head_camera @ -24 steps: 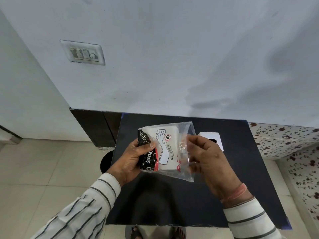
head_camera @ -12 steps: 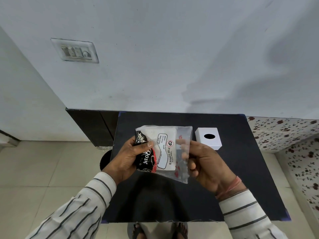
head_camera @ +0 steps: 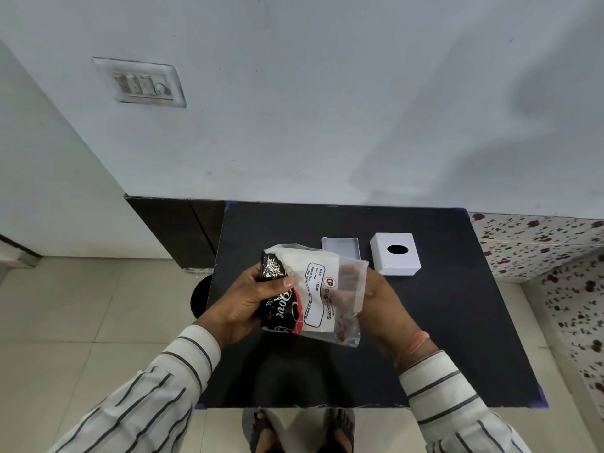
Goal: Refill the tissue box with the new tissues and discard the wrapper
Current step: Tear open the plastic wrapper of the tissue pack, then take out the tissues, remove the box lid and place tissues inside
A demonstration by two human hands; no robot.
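I hold a tissue pack [head_camera: 310,295] in a clear plastic wrapper with black and red print above the black table [head_camera: 441,338]. My left hand [head_camera: 248,302] grips its left end, thumb on top. My right hand [head_camera: 379,308] holds the right end, with fingers seen through the clear plastic, apparently inside the wrapper. Behind the pack on the table sit the white tissue box cover [head_camera: 395,258] with an oval hole on top, and to its left the open white box base [head_camera: 341,246], partly hidden by the pack.
The table stands against a white wall [head_camera: 327,125] with a switch plate [head_camera: 140,83]. A dark cabinet [head_camera: 176,230] is at the back left. Tiled floor lies to the left, a speckled surface [head_camera: 572,289] to the right. My sandalled feet [head_camera: 300,429] show below the table's near edge.
The view has tilted down, revealing the open box base. The pack has tilted, and my right hand has moved from the front of the wrapper to behind or inside it.
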